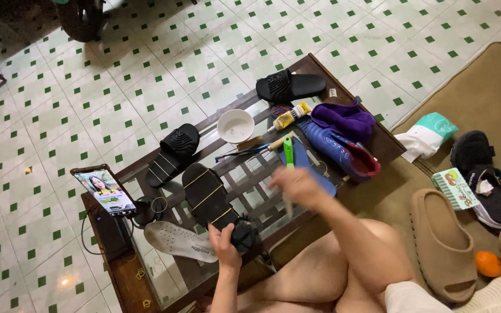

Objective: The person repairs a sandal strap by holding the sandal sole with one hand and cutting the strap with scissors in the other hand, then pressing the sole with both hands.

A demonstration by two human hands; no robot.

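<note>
Two hands are busy over a low glass-topped table (163,272) with a dark wooden frame, and shoes lie all over it. Left hand (225,242) is closed around the heel of a black shoe (215,203) that lies sole-up near the table's front edge, its flat rubbery sole crossed by pale bands. Right hand (298,186) is blurred just above the glass, fingers curled, and something thin seems to hang below it, though I cannot tell for sure what it grips.

Beside the shoe lies a white insole (178,240), dotted with tiny holes. Further back sit two ribbed black slides (175,152), one near the far corner (290,86). Between them stands a round white bowl (235,125), then a yellow glue tube (291,115), a wooden-handled brush (265,145) and a bright green tool (288,152). A glossy blue shoe (337,152) with a red lining carries a soft purple cloth (346,119). A phone (104,190) stands propped at the left corner, screen lit.

Underfoot, white tiles with small green diamonds (146,69); on the right, a tan mat (488,93) holding a chunky beige slide (445,246).
</note>
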